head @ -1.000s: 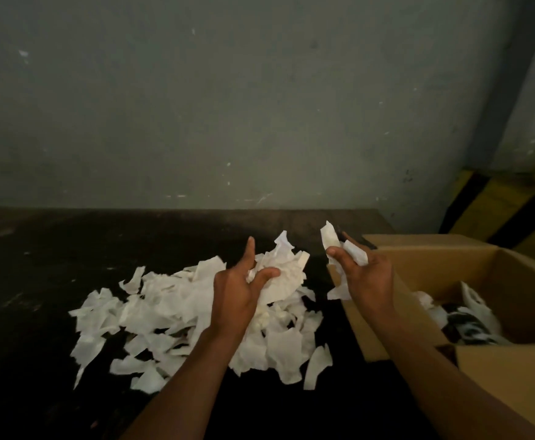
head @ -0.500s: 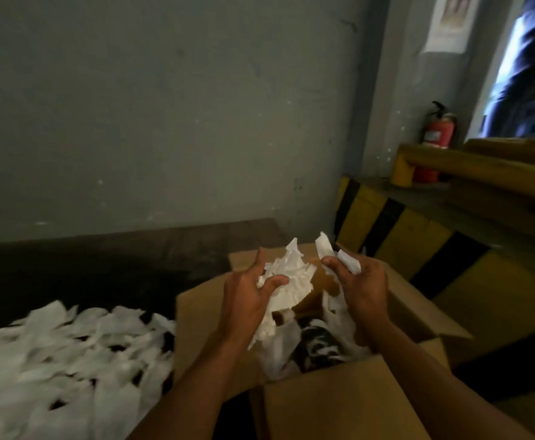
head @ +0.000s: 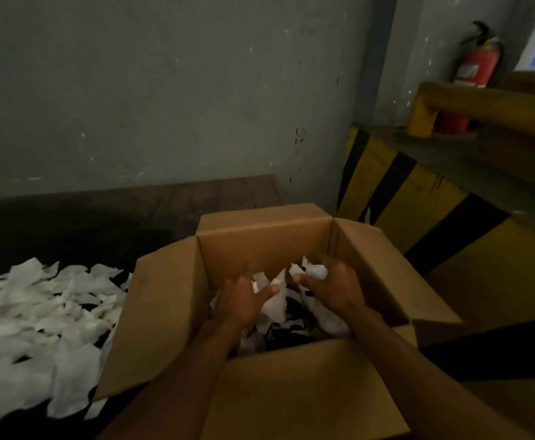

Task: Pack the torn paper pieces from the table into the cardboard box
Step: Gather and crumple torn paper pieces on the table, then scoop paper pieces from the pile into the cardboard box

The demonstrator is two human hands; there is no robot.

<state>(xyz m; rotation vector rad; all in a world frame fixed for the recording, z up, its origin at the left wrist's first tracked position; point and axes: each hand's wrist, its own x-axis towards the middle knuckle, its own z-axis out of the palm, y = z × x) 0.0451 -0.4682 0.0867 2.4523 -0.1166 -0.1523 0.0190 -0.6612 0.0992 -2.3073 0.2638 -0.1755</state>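
An open cardboard box (head: 259,246) stands at the right end of the dark table, its flaps folded out. Both my hands are down inside it. My left hand (head: 242,301) holds a bunch of white torn paper (head: 272,300) between thumb and fingers. My right hand (head: 332,289) grips a smaller wad of paper (head: 313,271). More white scraps lie at the box's bottom over something dark. A big heap of torn paper pieces (head: 40,325) covers the table left of the box.
The dark table (head: 101,217) runs back to a grey wall. Right of the box rises a yellow-and-black striped ledge (head: 418,198) with a yellow rail (head: 482,100) and a red fire extinguisher (head: 475,74) behind it.
Both hands have carried their paper from above the heap, over the box's rim and down into the box. The view has swung right, so the heap now sits at the left.
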